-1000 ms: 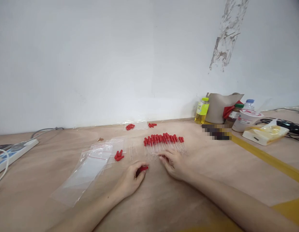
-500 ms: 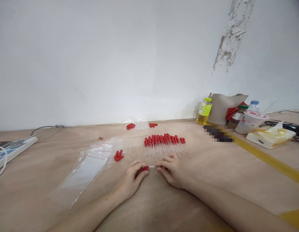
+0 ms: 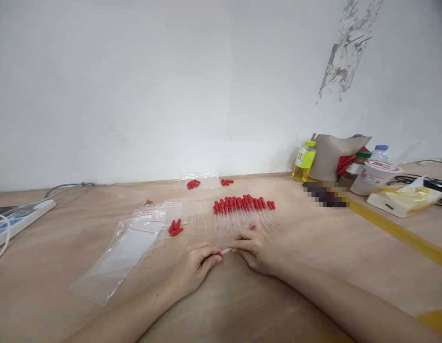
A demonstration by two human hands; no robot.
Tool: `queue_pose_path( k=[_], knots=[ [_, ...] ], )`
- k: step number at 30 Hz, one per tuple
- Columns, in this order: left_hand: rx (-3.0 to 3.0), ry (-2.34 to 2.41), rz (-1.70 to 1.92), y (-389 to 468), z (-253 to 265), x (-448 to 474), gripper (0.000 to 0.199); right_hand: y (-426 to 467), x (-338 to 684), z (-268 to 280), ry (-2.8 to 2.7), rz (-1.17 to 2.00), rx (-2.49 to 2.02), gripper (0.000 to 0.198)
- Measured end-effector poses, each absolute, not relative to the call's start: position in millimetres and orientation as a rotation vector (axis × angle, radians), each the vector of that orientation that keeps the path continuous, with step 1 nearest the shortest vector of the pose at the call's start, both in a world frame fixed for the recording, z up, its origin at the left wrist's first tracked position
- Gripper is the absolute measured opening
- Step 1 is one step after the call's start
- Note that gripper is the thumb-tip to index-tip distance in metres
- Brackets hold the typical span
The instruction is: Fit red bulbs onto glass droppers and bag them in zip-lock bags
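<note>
My left hand [image 3: 195,264] is closed around a red rubber bulb [image 3: 218,254], mostly hidden by the fingers. My right hand [image 3: 255,247] pinches a thin clear glass tube [image 3: 226,250] whose end meets the bulb between the two hands. Just beyond my hands lies a row of several finished droppers with red bulbs [image 3: 244,209]. A few bare glass tubes [image 3: 194,223] lie to the left of that row. Three loose red bulbs [image 3: 175,227] rest near the clear zip bags [image 3: 130,247].
More red bulbs [image 3: 193,184] lie by the wall. A power strip with cables [image 3: 21,221] is at the far left. Bottles [image 3: 304,162], a paper bag [image 3: 331,155], a cup [image 3: 374,177] and a yellow packet [image 3: 403,199] stand at the right. Yellow tape [image 3: 396,231] crosses the wooden table.
My right hand left the dropper row with a glass tube and brought it to the bulb in my left hand. The two parts now meet between my hands.
</note>
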State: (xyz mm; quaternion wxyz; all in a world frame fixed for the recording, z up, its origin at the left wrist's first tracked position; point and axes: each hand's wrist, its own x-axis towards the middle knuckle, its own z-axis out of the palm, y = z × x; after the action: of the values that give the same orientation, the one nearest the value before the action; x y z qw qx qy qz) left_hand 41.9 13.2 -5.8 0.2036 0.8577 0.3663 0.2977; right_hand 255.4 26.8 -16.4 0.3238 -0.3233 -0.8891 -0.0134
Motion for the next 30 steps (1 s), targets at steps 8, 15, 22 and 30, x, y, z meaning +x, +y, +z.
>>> queue_pose_path(
  k=[8,15,22,30],
  knots=[
    [2.537,0.981,0.798,11,-9,42,0.019,16,250,-11,-2.381,-0.080,-0.897,0.020],
    [2.684,0.909,0.808,11,-13,41,0.019,9,239,-16,-2.381,0.180,-1.044,0.021],
    [2.833,0.915,0.857,22,-9,38,0.016,12,234,-7,-2.363,0.287,-1.110,0.026],
    [2.720,1.080,1.128,32,-13,27,0.024,10,246,1,-2.273,0.162,-1.202,0.021]
  ],
)
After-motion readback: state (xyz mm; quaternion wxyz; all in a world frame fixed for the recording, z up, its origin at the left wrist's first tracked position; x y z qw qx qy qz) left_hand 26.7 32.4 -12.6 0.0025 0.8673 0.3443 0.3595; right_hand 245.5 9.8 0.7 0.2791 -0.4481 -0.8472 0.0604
